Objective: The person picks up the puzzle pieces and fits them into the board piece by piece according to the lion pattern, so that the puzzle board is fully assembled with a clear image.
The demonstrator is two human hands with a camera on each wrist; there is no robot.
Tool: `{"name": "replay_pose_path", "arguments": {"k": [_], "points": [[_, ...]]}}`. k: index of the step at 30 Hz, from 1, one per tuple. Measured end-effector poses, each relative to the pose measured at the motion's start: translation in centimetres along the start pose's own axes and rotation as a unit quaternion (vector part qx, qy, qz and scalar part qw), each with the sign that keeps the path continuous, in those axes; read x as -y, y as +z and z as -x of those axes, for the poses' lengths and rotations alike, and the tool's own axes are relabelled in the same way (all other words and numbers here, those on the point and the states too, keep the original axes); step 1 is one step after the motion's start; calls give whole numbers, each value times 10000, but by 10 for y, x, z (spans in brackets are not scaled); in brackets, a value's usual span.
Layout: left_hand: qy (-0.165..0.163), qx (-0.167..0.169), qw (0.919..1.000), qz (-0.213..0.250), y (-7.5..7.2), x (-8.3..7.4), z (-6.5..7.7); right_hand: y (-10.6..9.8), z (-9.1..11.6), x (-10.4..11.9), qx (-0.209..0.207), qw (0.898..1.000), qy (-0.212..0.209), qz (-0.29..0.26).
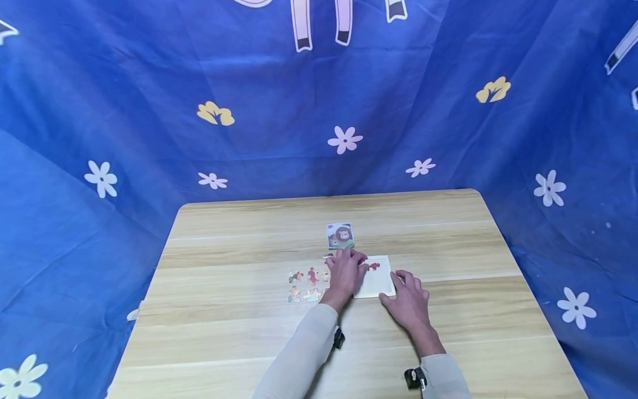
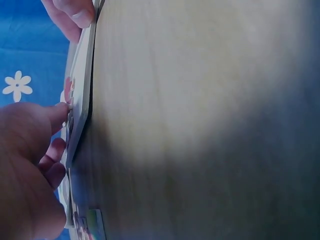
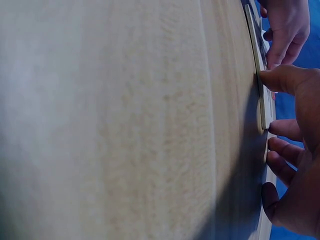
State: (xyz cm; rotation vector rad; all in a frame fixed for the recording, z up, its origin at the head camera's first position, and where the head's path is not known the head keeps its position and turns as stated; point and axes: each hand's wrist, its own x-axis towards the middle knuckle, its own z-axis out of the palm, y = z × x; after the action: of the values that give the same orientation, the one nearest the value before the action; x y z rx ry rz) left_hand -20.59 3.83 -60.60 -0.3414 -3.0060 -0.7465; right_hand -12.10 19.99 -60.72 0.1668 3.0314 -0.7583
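Observation:
A white puzzle board lies on the table, with a red-brown jigsaw piece near its top edge. My left hand reaches over the board's left part; thumb and fingers come together at a puzzle piece there, mostly hidden by the hand. At the board's lower right corner, my right hand holds the frame, thumb on the near edge and index finger on the right edge. Its other fingers rest on the table, as the right wrist view shows.
Several loose jigsaw pieces lie left of the board, some partly behind the left hand. A square lion picture card lies beyond the board. The wooden table meets a blue patterned cloth at the back and sides.

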Motion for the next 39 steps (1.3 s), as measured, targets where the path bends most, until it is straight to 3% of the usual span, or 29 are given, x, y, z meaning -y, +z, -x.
{"name": "replay_pose_path", "arguments": {"k": [10,17,25,39], "points": [[36,0,9999,103,-4,6,-1,1,-1,1,72,10000,20,21],[221,77,9995,-191,-5,9,0,1,-2,1,98,9999,40,35],[188,271,9989,-320,-3,8,-1,2,-2,0,141,9999,70,27],[211,58,9992,-322,2,8,-1,1,-3,-1,14,10000,41,40]]}}
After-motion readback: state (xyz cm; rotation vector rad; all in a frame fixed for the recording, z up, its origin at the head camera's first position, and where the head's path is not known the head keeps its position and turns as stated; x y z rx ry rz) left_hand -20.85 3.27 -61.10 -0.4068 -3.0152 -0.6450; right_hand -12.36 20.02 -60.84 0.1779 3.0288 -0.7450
